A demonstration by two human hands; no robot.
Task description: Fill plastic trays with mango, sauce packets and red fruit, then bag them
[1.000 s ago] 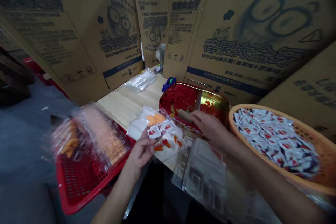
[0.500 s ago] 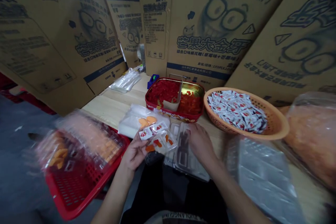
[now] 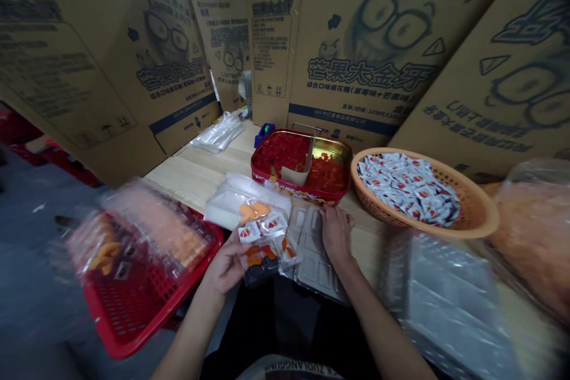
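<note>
My left hand (image 3: 227, 262) pinches the left side of a filled clear plastic tray (image 3: 284, 261), held tilted over my lap. In its compartments lie orange candies (image 3: 255, 211), two white sachets (image 3: 262, 228) with red print and red-orange gummy pieces (image 3: 259, 254); the lower part looks dark. Beside it, at the table's front edge, are unfilled clear plastic trays (image 3: 315, 261). My right hand (image 3: 337, 234) has its fingers bent over the far right edge of these trays; its fingertips are partly hidden.
Behind the hands stands a red tin (image 3: 303, 195) of red pieces with a divider. An orange basket (image 3: 476, 214) of sachets is to its right, near more clear trays (image 3: 454, 303) and a bag of orange candy (image 3: 538, 231). At left sits a red basket (image 3: 111, 332). Cartons (image 3: 267, 95) wall the back.
My right hand has shifted toward the far edge of the unfilled trays, its fingers curling more. The filled tray in my left hand has turned slightly. The view has shifted a little.
</note>
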